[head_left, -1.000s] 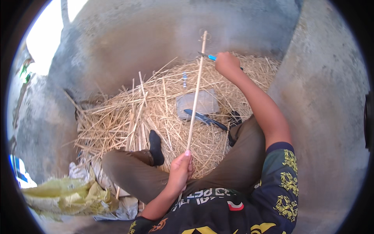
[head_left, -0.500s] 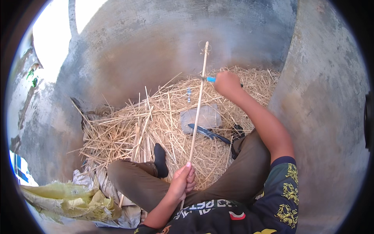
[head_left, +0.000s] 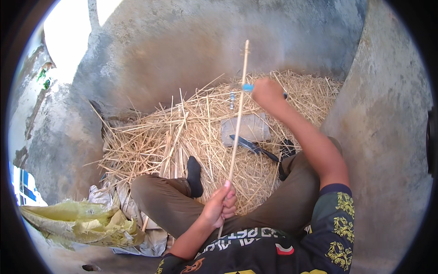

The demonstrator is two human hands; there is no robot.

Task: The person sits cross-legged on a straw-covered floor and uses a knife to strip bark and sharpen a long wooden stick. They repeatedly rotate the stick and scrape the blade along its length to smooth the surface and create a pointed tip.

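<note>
A long, thin, pale stick [head_left: 238, 123], likely split bamboo, slants up and away from my lap. My left hand [head_left: 221, 206] is wrapped round its lower part, and the bottom end pokes out below the fist. Farther up, my right hand [head_left: 268, 94] is closed round a small tool with a blue part [head_left: 247, 87] that meets the stick's upper part. The tool's working edge and most of its handle are hidden in the fist. Below them, a dark-bladed knife [head_left: 246, 144] with a black handle lies partly across a grey block [head_left: 255, 125].
Straw-like shavings and strips [head_left: 173, 132] cover the floor between my crossed legs and the curved concrete wall [head_left: 182, 59]. A small silvery strip [head_left: 232, 101] lies on the shavings. At the lower left is a crumpled yellow sack [head_left: 82, 223].
The right hand and its blue tool have shifted slightly up along the stick. My left hand keeps its grip. The whole view has moved a little.
</note>
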